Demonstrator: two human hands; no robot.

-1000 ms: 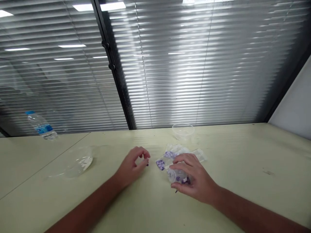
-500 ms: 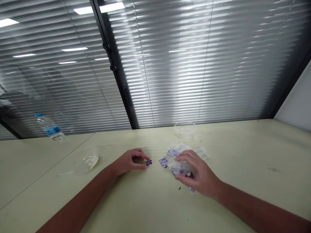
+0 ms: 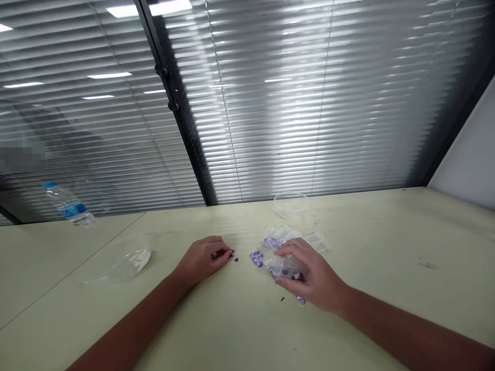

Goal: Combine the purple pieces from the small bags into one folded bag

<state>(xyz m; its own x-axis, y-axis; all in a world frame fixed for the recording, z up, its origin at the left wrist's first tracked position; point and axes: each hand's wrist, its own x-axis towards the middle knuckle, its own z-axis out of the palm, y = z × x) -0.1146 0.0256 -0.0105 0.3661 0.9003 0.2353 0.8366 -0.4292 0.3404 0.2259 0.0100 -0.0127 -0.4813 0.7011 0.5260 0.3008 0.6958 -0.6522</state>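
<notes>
My left hand [image 3: 204, 259] rests on the table with thumb and fingertips pinched together on small purple pieces [image 3: 232, 253]. One loose purple piece [image 3: 236, 259] lies just beside those fingertips. To the right, my right hand [image 3: 309, 270] curves around a clear plastic cup [image 3: 288, 265], which appears tilted, with purple and white bits visible near its lower side. Beneath and behind the cup lie clear plastic bags [image 3: 270, 241], some with purple pieces inside. A dark sliver [image 3: 282, 299] sits on the table below the right hand.
An open clear tub [image 3: 291, 206] stands near the back edge of the pale table [image 3: 247, 330]. At left are a clear plastic container [image 3: 129, 265] with something white in it and a water bottle [image 3: 71, 206]. Glass with blinds [image 3: 278, 113] rises behind the table.
My left thumb and fingers have closed more tightly around the purple pieces, and one piece now lies apart on the table. The right hand keeps its hold; the view has shifted slightly.
</notes>
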